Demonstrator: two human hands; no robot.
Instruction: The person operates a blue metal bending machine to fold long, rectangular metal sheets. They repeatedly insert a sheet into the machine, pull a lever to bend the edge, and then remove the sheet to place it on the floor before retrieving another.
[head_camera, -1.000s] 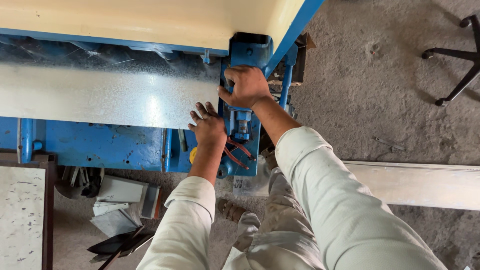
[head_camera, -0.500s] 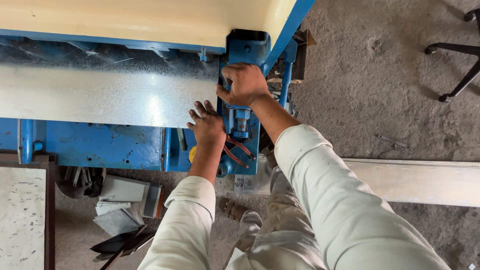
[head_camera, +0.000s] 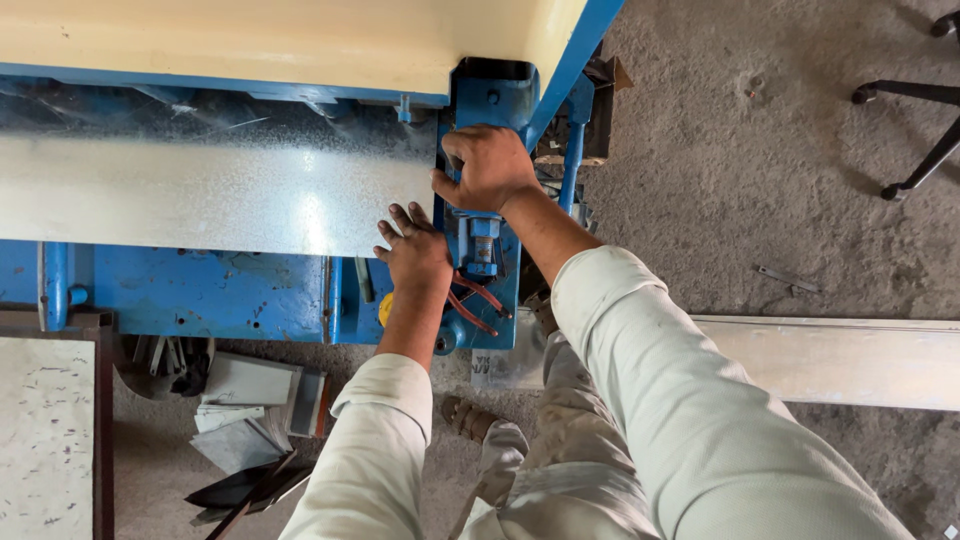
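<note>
The left hand lay flat with fingers spread on the near right corner of the galvanised metal sheet, which rested across the blue machine. The right hand was closed around the machine's blue end post, just right of the sheet.

Rough grey concrete floor, black chair base, daylight

Galv. steel sheet glossy w/ spangled sheen, machine blue painted metal, scuffed, top panel smooth matt cream, floor rough grey concrete, sleeves pale matt cloth, scraps dull metal.
</note>
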